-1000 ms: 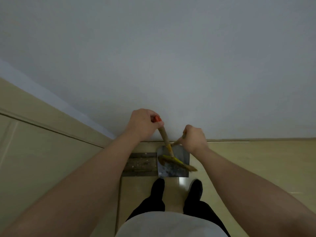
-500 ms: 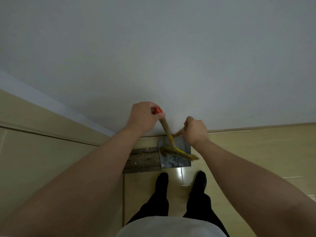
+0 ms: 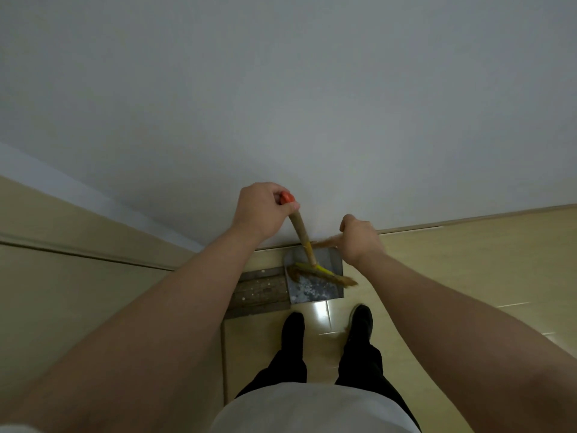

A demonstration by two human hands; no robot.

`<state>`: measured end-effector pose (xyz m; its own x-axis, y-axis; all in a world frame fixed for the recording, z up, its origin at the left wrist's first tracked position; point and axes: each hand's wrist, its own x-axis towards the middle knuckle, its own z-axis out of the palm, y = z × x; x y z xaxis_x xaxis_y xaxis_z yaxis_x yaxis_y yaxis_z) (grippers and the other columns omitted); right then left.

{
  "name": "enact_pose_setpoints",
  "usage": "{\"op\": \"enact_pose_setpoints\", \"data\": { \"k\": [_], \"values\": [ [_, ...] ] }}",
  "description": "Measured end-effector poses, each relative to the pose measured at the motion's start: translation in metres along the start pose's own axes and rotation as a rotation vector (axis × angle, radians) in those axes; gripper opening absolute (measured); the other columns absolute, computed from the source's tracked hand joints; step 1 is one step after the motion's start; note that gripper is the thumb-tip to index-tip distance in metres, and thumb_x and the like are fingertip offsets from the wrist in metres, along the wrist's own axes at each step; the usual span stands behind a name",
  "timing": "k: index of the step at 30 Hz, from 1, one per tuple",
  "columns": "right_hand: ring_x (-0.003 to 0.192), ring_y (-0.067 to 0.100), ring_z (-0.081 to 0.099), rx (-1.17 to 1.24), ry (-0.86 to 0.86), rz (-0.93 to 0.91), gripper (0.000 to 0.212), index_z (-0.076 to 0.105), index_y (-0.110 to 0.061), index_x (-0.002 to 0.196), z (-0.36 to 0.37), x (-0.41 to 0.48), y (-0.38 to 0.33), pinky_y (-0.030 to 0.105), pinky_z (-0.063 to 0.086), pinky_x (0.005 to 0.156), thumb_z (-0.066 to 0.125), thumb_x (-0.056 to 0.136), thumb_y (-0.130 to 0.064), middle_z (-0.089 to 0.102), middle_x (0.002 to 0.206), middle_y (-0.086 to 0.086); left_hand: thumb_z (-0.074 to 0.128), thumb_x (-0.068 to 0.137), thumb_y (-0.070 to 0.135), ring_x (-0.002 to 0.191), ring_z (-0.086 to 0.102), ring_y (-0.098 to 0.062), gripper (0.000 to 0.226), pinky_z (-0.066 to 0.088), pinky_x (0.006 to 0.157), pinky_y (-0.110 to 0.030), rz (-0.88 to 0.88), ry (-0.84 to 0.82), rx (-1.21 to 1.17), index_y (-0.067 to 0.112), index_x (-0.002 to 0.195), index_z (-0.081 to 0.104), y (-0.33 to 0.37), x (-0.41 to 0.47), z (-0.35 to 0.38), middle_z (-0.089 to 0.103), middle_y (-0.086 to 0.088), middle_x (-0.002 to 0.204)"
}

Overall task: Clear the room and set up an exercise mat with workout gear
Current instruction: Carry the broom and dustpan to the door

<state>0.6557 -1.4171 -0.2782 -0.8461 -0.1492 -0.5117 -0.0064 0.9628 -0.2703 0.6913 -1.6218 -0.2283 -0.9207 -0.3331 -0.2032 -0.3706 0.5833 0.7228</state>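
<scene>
Gripping the broom (image 3: 301, 233) near its orange cap, the left hand (image 3: 260, 210) holds the bristles inside the dustpan (image 3: 312, 292) on the floor (image 3: 452, 270) by the wall (image 3: 312, 120). The right hand (image 3: 359, 240) clasps the pan's handle, probably so both travel together. No exercise mat shows.

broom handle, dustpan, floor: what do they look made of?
Broom handle: looks like bare wood or bamboo, matte tan, with an orange cap, probably plastic, at the left hand. Dustpan: likely sheet metal, dull grey, flat with speckled dust; plastic can't be ruled out. Floor: glazed tile, beige and glossy, judging by grout lines and the bright reflection near the shoes.
</scene>
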Motion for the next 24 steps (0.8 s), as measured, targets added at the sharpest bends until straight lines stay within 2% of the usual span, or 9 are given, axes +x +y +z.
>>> {"op": "enact_pose_setpoints", "data": {
  "k": [4,7,12,19,22,24],
  "values": [
    [0.109,0.037,0.061,-0.063,-0.103,-0.007,0.033,0.054,-0.012,0.124,-0.005,-0.014,0.004,0.041,0.054,0.087,0.06,0.093,-0.021,0.062,0.119,0.018,0.084,0.077,0.028,0.079,0.068,-0.006,0.021,0.043,0.066,-0.004,-0.007,-0.013,-0.017,0.018,0.095,0.078,0.001,0.002,0.006,0.074,0.006,0.086],
    [0.116,0.036,0.058,-0.101,-0.111,-0.025,0.042,0.048,-0.015,0.132,-0.007,-0.025,0.003,0.044,0.053,0.092,0.06,0.092,-0.023,0.059,0.126,0.016,0.083,0.079,0.031,0.08,0.067,-0.007,0.021,0.046,0.068,-0.01,-0.022,-0.009,-0.009,0.019,0.095,0.078,0.0,0.004,0.009,0.074,0.006,0.086],
    [0.117,0.036,0.058,-0.07,-0.047,-0.055,0.036,0.052,-0.011,0.129,-0.029,-0.043,-0.008,0.04,0.051,0.09,0.055,0.095,-0.024,0.062,0.124,0.016,0.079,0.082,0.037,0.079,0.065,-0.012,0.02,0.047,0.07,-0.022,-0.066,0.02,-0.013,0.019,0.091,0.077,0.005,0.016,0.016,0.071,0.005,0.081],
    [0.129,0.028,0.054,0.164,0.136,-0.119,0.043,0.054,-0.013,0.143,-0.05,-0.067,-0.03,0.037,0.044,0.109,0.047,0.103,-0.029,0.061,0.139,0.011,0.073,0.085,0.048,0.068,0.058,-0.015,0.037,0.039,0.064,-0.024,-0.192,0.051,0.028,0.012,0.08,0.077,0.012,0.034,0.028,0.064,0.001,0.069],
    [0.128,0.026,0.056,0.202,0.195,-0.103,0.043,0.054,-0.014,0.143,-0.057,-0.076,-0.03,0.034,0.043,0.108,0.048,0.103,-0.031,0.062,0.137,0.009,0.069,0.087,0.051,0.072,0.06,-0.019,0.041,0.039,0.065,-0.026,-0.211,0.033,0.083,0.011,0.08,0.076,0.014,0.043,0.028,0.065,-0.002,0.071],
    [0.128,0.025,0.056,0.202,0.201,-0.083,0.044,0.054,-0.014,0.142,-0.06,-0.083,-0.024,0.033,0.043,0.107,0.048,0.103,-0.032,0.062,0.138,0.008,0.065,0.087,0.057,0.082,0.067,-0.025,0.049,0.044,0.068,-0.028,-0.22,0.018,0.131,0.009,0.084,0.076,0.012,0.049,0.028,0.071,-0.007,0.081]
  ]
}}
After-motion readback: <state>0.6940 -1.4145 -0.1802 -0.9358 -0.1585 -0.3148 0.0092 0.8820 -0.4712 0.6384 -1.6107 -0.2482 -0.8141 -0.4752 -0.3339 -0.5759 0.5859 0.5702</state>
